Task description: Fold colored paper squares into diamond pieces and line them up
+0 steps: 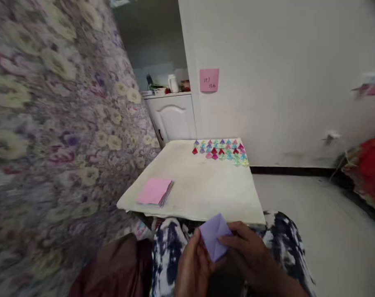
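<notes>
Fingers (240, 228) of left hand (195, 264) and right hand (249, 249) clamp purple paper (210, 234), its lower right edge partly hidden.

Single camera, on person's head, looks from above and behind near edge of table (190, 185). View faces forward and downward, over table, to white wall (283, 82) behind it. Wide view: also flower-patterned surface (60, 123) left of table, floor (292, 206) right of it. Closest to lens, at near side of table: left hand (193, 262), right hand (249, 249). Tabletop lies farther.
</notes>
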Demonstrator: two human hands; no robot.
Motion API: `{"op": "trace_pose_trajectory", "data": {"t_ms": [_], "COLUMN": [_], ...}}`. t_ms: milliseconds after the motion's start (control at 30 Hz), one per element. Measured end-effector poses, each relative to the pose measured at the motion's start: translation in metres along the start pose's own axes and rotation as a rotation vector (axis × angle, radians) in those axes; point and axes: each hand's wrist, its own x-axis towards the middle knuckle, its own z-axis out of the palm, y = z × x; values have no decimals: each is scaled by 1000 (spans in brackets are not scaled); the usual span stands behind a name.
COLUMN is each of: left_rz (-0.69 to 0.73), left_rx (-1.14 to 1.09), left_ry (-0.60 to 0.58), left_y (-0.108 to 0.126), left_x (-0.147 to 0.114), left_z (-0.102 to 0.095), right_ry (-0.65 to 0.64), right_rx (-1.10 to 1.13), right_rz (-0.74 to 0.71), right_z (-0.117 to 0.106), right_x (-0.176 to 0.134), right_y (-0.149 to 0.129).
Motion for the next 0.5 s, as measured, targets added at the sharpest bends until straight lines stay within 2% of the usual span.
{"op": "trace_pose_trajectory", "data": {"t_ms": [200,400,433,500], "left_rz": [11,69,65,56], "left_rx": [156,137,147,180], "left_ry": [-136,-115,-111,-84], "left_y": [-3,-3,-4,-5], "left_x": [1,7,8,9], "left_z": [-3,-4,-5,-6], "right_ry": [-79,-37,-6,109], "right_rx": [-13,198,235,311], "right_rz": [42,76,113,284], "right_z": [1,-3,-2,0], "right_x": [1,-2,-3,-4], "right_y": [-3,-9,-8,-7]}}
